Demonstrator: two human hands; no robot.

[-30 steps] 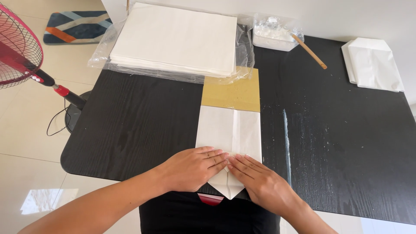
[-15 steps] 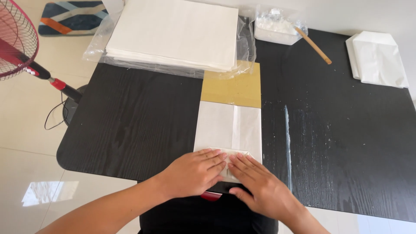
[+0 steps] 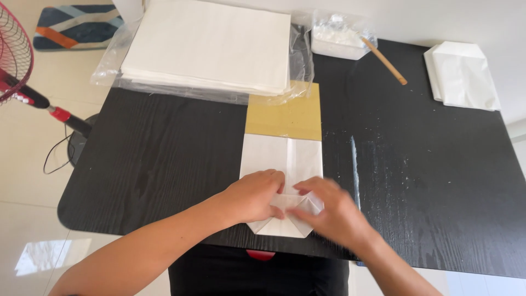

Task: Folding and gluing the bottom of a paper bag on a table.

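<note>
the white paper bag (image 3: 280,164) lies flat on the black table (image 3: 153,159), its near end folded into angled flaps under both hands. its long axis runs straight away from the person, from the table's near edge toward a tan card insert (image 3: 285,112) that sticks out of its far end. the body of the bag therefore lies beyond the grip, and the folded end sits directly beneath it.

left hand (image 3: 253,196): palm down, fingers pressed flat on the left flap, not closed around anything. right hand (image 3: 331,211): fingers bent, tips on the right flap at the centre crease; blurred, so whether it pinches the paper or only presses it cannot be told. the two hands almost meet at the bag's midline and stand about equally near the fold.

beyond the bag, a stack of white sheets (image 3: 211,46) sits on clear plastic wrap, its near edge overlapping the card. far right of the grip, a small clear tub (image 3: 339,38) with a wooden stick (image 3: 386,61), and a pile of folded white bags (image 3: 463,74). far left, a red fan (image 3: 16,60) stands off the table.

hidden: the crease under the hands, and the flap edges under the palms. a red item at the table's near edge is too cut off to identify.
</note>
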